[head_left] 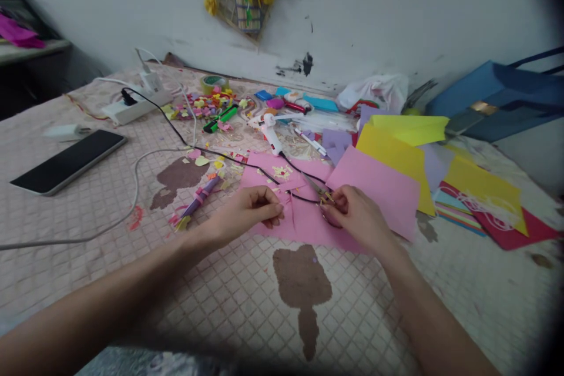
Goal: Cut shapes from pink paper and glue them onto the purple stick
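My right hand (352, 211) is wrapped round a pair of scissors (315, 185), whose blades point up and to the left above pink paper (268, 235). To the left, my left hand (253, 208) has its thumb and fingers pressed together over the same paper; what lies between them, if anything, is hidden. Beside its fingertips are thin pink strips (291, 202). Small pale yellow paper scraps (282, 173) lie just beyond. A white glue gun (269, 134) rests behind the pink paper, and its black cable runs past both hands.
Pink, yellow and other coloured sheets (388, 158) lie at right, near a blue bag (493, 100). A phone (68, 161) and a white power strip (136, 107) are at left. A paper-wrapped purple stick (200, 197), green cutter (220, 119) and cut paper pieces (202, 107) lie nearby.
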Available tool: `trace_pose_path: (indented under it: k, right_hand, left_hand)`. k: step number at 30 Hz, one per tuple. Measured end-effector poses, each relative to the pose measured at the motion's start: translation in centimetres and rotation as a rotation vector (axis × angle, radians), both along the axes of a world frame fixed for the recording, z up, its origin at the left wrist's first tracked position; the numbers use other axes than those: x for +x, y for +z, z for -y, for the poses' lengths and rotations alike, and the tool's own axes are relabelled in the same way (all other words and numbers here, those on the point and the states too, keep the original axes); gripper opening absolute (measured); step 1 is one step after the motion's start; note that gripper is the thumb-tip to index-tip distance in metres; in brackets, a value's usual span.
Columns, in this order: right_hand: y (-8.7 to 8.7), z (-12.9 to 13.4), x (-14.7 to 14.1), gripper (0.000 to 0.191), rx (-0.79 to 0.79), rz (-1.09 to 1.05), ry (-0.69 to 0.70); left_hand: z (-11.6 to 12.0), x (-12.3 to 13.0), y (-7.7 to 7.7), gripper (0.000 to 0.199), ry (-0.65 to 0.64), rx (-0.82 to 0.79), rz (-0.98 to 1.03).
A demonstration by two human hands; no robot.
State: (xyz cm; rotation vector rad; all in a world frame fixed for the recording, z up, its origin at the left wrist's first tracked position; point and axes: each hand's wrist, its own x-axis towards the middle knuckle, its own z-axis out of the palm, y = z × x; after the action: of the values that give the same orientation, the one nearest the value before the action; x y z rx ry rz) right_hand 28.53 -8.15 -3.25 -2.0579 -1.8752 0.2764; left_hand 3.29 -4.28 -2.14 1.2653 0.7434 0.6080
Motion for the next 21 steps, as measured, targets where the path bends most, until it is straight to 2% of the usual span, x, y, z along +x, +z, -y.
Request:
trace_pose_path:
  k: [7, 10, 14, 18, 21]
  right_hand:
    - [-0.7, -0.2, 0.2, 0.022, -0.016, 0.081, 0.04]
    - [-0.4, -0.1, 0.2, 0.023, -0.01, 0.087, -0.007]
    - [0.2, 0.1, -0.2, 0.022, 0.014, -0.19, -0.034]
    - [0.8, 0.7, -2.0, 0.024, 0.03, -0.55, 0.118]
    - [1.2, 1.7, -4.0, 0.024, -0.007, -0.698, 0.23]
  left_hand:
    - [-1.4, 0.7, 1.4, 0.015, 0.164, -0.17, 0.188]
    - [-2.1, 0.2, 1.4, 0.013, 0.251, -0.18, 0.258]
    - [-2.4, -0.5, 0.6, 0.013, 0.311, -0.197, 0.27]
    - [-2.0, -0.5, 0.1, 0.014, 0.31, -0.214, 0.269]
    - [-1.4, -0.1, 0.2, 0.014, 0.292, -0.198, 0.291]
